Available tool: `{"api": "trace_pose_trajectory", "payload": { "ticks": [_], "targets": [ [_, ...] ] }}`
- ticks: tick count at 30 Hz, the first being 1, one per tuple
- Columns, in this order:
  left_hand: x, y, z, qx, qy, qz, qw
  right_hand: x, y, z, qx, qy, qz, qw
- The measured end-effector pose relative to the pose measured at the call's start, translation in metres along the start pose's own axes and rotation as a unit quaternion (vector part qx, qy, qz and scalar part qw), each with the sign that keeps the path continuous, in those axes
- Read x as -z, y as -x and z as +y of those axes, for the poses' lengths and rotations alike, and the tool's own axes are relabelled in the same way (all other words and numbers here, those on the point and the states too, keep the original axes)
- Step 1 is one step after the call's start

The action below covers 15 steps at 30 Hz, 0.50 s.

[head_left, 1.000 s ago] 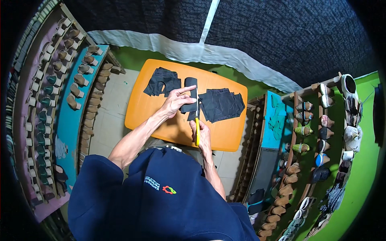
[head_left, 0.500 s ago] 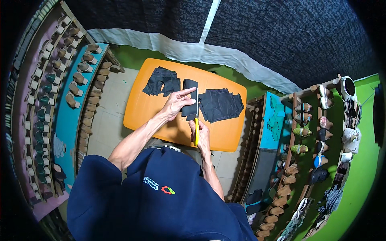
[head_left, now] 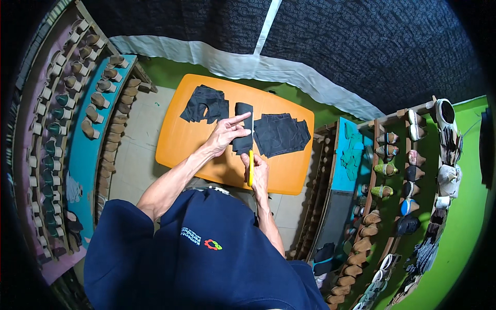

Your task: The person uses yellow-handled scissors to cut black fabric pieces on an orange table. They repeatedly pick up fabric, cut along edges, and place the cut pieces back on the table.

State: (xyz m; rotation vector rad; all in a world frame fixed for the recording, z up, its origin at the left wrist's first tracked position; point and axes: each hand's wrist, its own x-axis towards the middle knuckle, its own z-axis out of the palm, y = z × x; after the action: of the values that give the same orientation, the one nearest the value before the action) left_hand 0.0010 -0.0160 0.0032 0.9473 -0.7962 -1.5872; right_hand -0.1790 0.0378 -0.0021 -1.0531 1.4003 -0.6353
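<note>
A narrow black piece of cloth or leather (head_left: 244,109) is in my left hand (head_left: 223,137), held above the table. My index finger stretches across its face, while its lower part runs down toward my right hand (head_left: 260,173). That hand grips the yellow handles of a pair of scissors (head_left: 251,164), and the blades point away from me along the right edge of the piece. To the left lies a pile of cut black pieces (head_left: 213,98). Another black stack (head_left: 282,135) lies to the right, close by the scissor blades.
An orange table (head_left: 173,142) stands before me. Racks of shoes and wooden shoe lasts line both sides, with a blue board (head_left: 82,147) at left and a blue shelf (head_left: 343,173) at right. A dark patterned curtain (head_left: 330,46) hangs behind the table.
The scissor blades look closer together now, lying along the edge of the black piece. Both hands stay almost in place; the whole view has shifted slightly.
</note>
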Motion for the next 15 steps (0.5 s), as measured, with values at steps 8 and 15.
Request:
{"api": "trace_pose_trajectory", "payload": {
  "ticks": [8, 15],
  "targets": [
    [-0.008, 0.007, 0.004, 0.019, 0.006, -0.009, 1.000, -0.003, 0.001, -0.004, 0.013, -0.016, -0.010, 1.000],
    [-0.013, 0.011, 0.004, 0.022, 0.007, -0.027, 0.999, -0.001, 0.001, 0.000, 0.027, -0.037, -0.005, 0.999]
  ]
}}
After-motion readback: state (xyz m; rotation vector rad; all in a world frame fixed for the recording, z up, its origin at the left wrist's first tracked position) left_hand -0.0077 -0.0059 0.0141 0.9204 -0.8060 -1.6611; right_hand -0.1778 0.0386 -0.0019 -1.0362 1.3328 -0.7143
